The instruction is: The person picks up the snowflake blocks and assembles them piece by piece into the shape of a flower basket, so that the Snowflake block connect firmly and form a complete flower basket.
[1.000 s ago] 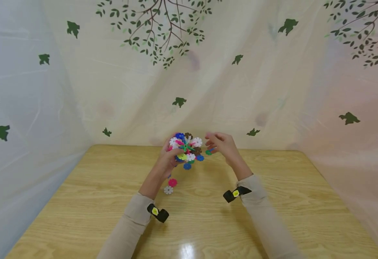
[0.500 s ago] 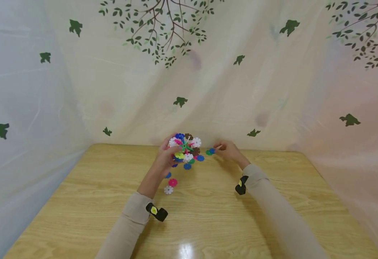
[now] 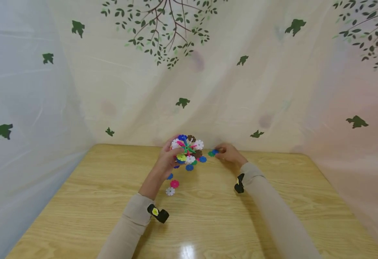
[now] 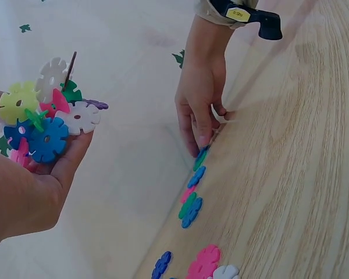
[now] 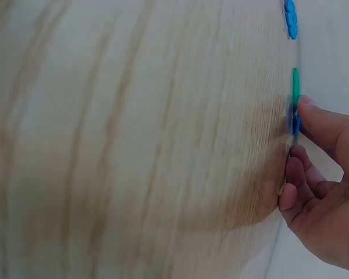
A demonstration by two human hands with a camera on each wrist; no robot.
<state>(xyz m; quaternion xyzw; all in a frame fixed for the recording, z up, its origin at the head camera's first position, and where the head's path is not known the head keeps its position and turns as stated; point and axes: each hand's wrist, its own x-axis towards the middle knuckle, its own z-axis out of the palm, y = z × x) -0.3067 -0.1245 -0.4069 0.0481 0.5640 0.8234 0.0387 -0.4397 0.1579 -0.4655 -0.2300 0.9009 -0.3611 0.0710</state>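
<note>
My left hand (image 3: 163, 161) holds up a ball-like cluster of interlocking flower-shaped discs (image 3: 189, 148) in white, pink, green, blue, yellow and brown. In the left wrist view the cluster (image 4: 49, 139) rests against the fingers, some of which it hides. Low at the table's far edge, my right hand (image 3: 230, 153) pinches a blue flower disc (image 3: 215, 152). A green disc (image 3: 210, 154) lies right beside that blue one, overlapping it. From the right wrist view, the thumb is on the blue disc (image 5: 296, 125); the opposing fingertip's contact is hidden.
Loose discs lie on the wooden table (image 3: 208, 216) below the cluster, among them a blue disc (image 3: 189, 167), a pink disc (image 3: 174, 183) and a white disc (image 3: 170, 191). A leaf-patterned curtain (image 3: 143, 90) hangs behind the table's far edge.
My right hand has come down from beside the cluster to the table and closed in on the blue disc. My left hand stays nearly still with the cluster.
</note>
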